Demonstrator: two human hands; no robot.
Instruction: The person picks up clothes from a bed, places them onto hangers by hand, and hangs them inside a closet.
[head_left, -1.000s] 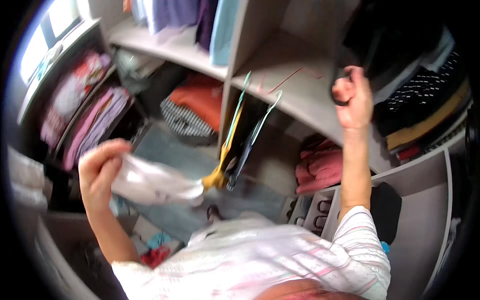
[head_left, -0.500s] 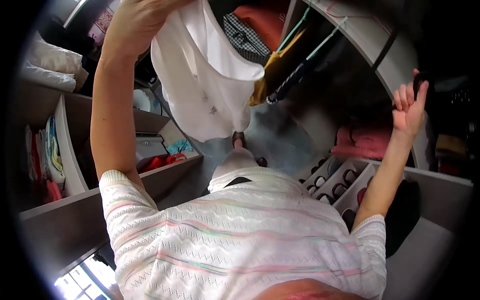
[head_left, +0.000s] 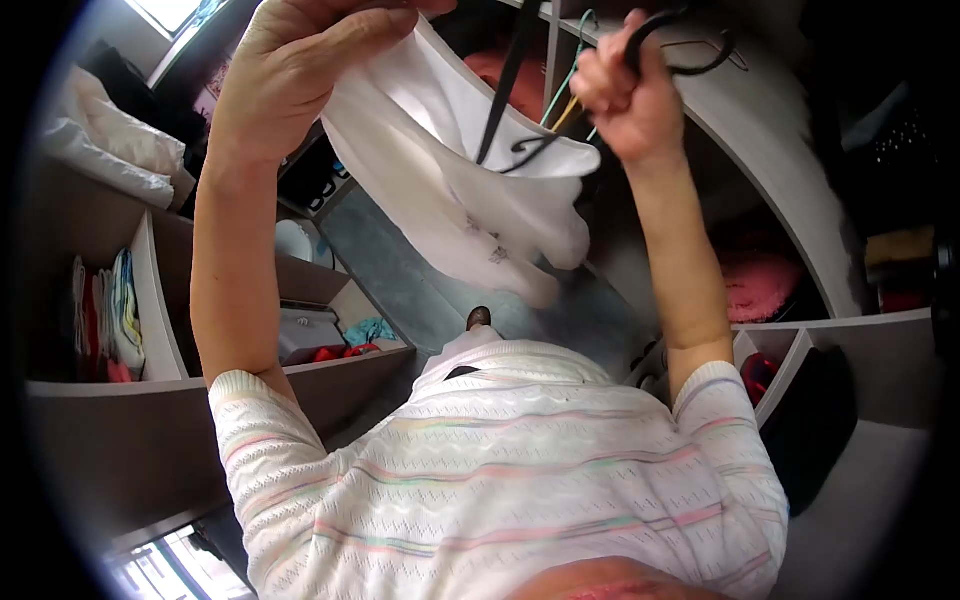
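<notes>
Resting at the upper left of the frame, a folded white cloth (head_left: 110,165) lies on a grey cabinet (head_left: 190,440), and below it a row of folded clothes (head_left: 105,315) stands on edge in a compartment. The left hand (head_left: 290,75) comes next, at the upper left of centre, with its thumb and fingers pinched on the edge of a white garment (head_left: 425,185). The garment hangs from that grip across the upper middle, its neckline spread and a small dark print on its front (too small to read). Below it, near the centre, a brown shoe (head_left: 478,318) shows on the floor. A black hanger (head_left: 508,82) slants down from the top edge, its lower end at the garment's opening. The striped knit top (head_left: 520,470) fills the bottom centre. Behind, at the upper middle, hangs a teal hanger (head_left: 567,80). At the upper right of centre, the right hand (head_left: 635,105) curls its fingers around the black hanger's hook. Farther right lies pink cloth (head_left: 760,285), and at the lower right a black item (head_left: 812,430).
</notes>
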